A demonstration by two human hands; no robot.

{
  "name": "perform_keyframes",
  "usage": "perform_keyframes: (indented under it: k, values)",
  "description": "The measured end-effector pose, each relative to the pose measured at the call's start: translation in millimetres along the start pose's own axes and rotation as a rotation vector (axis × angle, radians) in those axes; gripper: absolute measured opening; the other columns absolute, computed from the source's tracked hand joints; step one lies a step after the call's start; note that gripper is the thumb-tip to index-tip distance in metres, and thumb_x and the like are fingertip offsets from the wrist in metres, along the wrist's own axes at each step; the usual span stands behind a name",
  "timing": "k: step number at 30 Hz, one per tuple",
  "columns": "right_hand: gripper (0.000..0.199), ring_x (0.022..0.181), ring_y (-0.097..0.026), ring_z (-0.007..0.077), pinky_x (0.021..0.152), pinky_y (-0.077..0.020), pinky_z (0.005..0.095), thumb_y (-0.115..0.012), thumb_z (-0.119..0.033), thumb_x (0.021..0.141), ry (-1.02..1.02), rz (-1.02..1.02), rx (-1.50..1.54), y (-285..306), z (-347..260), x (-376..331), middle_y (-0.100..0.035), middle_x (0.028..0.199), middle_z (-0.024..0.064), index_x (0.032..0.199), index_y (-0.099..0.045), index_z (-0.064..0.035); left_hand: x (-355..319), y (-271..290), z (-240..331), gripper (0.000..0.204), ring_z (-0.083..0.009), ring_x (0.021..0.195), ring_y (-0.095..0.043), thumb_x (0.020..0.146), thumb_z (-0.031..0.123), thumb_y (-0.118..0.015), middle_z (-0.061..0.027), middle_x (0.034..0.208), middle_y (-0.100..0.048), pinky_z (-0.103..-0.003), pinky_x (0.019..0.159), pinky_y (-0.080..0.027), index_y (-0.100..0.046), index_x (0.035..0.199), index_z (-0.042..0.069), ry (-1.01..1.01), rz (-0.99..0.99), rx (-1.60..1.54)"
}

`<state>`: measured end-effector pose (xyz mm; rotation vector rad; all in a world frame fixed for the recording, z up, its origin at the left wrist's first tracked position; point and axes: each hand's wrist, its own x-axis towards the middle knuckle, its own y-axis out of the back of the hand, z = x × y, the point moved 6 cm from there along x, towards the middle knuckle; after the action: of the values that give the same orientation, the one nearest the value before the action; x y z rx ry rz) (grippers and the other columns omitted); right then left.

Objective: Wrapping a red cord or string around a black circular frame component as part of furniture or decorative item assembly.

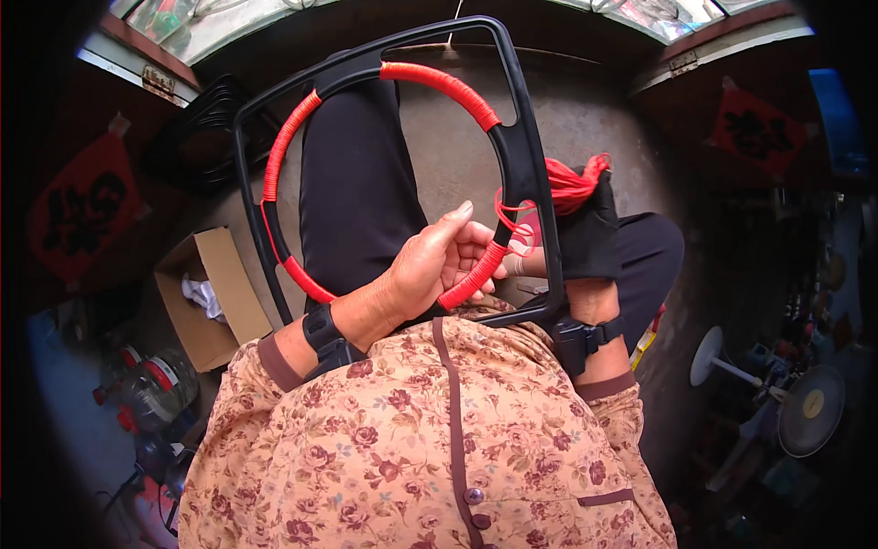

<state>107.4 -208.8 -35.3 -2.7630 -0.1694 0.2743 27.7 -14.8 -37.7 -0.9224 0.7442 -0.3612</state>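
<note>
The black plastic frame (521,156), a squarish outline with a round ring inside it, stands tilted across the centre of the frame, over the person's lap. Red cord (439,82) is wound tightly around much of the ring, at the top, the left and the lower middle. The left hand (439,265), bare, is curled around the ring's lower wrapped stretch, fingers closed on it with the thumb raised. The right hand (585,233), in a black glove, sits at centre right, closed around a bundle of loose red cord (572,183) just beside the frame's right edge; a thin loop of cord runs between the two hands. An open cardboard box (206,302) lies on the floor at the left.
</note>
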Motion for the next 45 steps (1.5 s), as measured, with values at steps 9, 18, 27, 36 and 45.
perform_keyframes:
  k: [9, 18, 27, 36, 45]
  values:
    - [0.026, 0.06, -0.039, 0.0076, 0.06, -0.0348, 0.0233, -0.047, -0.032, 0.098, -0.184, -0.136, 0.573, -9, -35, -77, -0.037, 0.07, -0.0029, 0.101, -0.052, -0.0068, -4, -7, 7, 0.033, -0.013, 0.061, -0.064, 0.092, 0.032, -0.058, -0.0101, 0.076, -0.065, -0.024, 0.058, -0.055, -0.062, 0.096, 0.0, -0.042, 0.067, 0.224]
    - [0.037, 0.097, -0.055, 0.022, 0.095, -0.0427, 0.0353, -0.043, -0.034, 0.099, 0.147, 0.222, 0.374, 94, -36, -62, -0.058, 0.109, 0.0107, 0.116, -0.053, -0.0028, -3, -16, 6, 0.022, -0.0089, 0.06, -0.061, 0.088, 0.024, -0.067, -0.0049, 0.074, -0.065, -0.021, 0.055, -0.051, -0.064, 0.092, 0.002, -0.096, 0.053, 0.316]
    - [0.03, 0.087, -0.057, 0.0181, 0.082, -0.0478, 0.032, -0.052, -0.036, 0.095, -0.085, 0.251, 0.184, 23, -25, -55, -0.059, 0.092, 0.0052, 0.104, -0.055, -0.0082, -3, -9, 8, 0.022, -0.0097, 0.056, -0.061, 0.089, 0.023, -0.062, -0.0057, 0.071, -0.064, -0.021, 0.052, -0.051, -0.063, 0.092, 0.002, -0.099, 0.119, 0.346]
    - [0.034, 0.087, -0.057, 0.0206, 0.083, -0.0472, 0.0346, -0.043, -0.035, 0.099, 0.212, 0.384, 0.112, 78, -34, -58, -0.059, 0.093, 0.0079, 0.106, -0.054, -0.003, -2, -3, 10, 0.026, -0.0111, 0.057, -0.062, 0.089, 0.025, -0.059, -0.0086, 0.073, -0.065, -0.021, 0.053, -0.052, -0.062, 0.094, 0.0, -0.091, 0.074, 0.24]
    - [0.047, 0.086, -0.062, 0.0242, 0.084, -0.0484, 0.0359, -0.041, -0.044, 0.098, -0.111, 0.34, 0.297, 28, -10, -34, -0.064, 0.092, 0.0138, 0.099, -0.058, 0.0001, -7, -8, 15, 0.022, -0.01, 0.059, -0.062, 0.089, 0.023, -0.063, -0.0071, 0.073, -0.065, -0.021, 0.054, -0.051, -0.063, 0.092, 0.001, -0.168, 0.093, 0.364]
